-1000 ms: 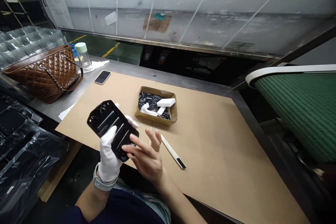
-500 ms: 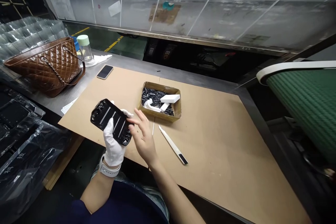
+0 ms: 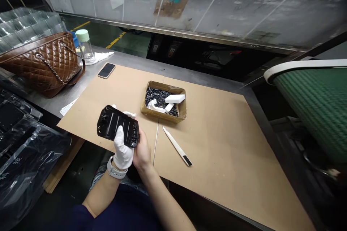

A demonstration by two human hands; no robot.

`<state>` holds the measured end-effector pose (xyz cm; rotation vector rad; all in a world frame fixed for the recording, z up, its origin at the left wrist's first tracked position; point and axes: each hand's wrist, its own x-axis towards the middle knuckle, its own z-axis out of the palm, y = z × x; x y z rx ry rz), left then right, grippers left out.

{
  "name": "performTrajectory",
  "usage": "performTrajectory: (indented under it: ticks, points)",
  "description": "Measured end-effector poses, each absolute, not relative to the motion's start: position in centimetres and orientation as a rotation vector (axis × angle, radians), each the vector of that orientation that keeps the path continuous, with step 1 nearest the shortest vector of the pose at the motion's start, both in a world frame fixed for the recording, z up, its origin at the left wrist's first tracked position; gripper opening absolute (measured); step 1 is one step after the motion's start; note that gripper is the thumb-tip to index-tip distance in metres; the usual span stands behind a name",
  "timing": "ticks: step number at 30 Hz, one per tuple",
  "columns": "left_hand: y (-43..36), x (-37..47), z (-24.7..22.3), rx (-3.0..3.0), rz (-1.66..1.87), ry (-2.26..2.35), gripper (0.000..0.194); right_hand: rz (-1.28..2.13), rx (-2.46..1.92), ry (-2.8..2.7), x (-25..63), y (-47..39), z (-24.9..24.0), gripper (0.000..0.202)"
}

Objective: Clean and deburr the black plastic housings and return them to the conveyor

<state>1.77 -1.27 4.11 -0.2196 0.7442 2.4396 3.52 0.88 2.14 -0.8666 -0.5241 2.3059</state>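
The black plastic shell (image 3: 114, 122) is sitting in my hands, to the left of the cardboard box (image 3: 159, 116) and nearer to me than it, its ribbed inner face turned up and tilted. My gloved left hand (image 3: 123, 151) is pinching it, the thumb lying across the ribs and the fingers wrapping underneath, white tips showing past the far edge. My bare right hand (image 3: 142, 151) is cupping the end nearest the box; its fingers are hiding behind the shell, so I cannot tell whether they are closing on it or only supporting it. I judge that I am holding and checking the part, and any further move is calling for a firm left thumb and a right hand free to press or turn that end without losing balance. On the near side of the box a white knife-like tool (image 3: 176, 146) is lying on the brown board (image 3: 217, 133), its tip pointing toward the box. Inside the box small black pieces (image 3: 157, 94) are heaping up, white blocks (image 3: 175, 98) resting on top. Beyond the box and to its left a phone (image 3: 106, 70) is lying; farther left a quilted brown bag (image 3: 51, 59) is standing.
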Motion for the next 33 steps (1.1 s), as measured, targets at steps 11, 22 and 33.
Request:
performTrajectory:
  ticks: [11, 22, 33]
  points:
    - [-2.8, -0.5, 6.8, -0.072, 2.469, 0.695, 0.048, 0.425, -0.393, -0.835, 6.0, 11.7, 10.4, 0.043]
    - [-3.3, -1.3, 6.2, -0.205, 2.246, 0.492, 0.059, 0.690, -1.272, -2.512, 3.6, 18.5, 0.0, 0.035]
    - [-3.6, -2.3, 4.3, -0.145, 2.159, 0.778, 0.049, 0.957, -1.148, -2.460, 3.2, 20.4, 0.0, 0.028]
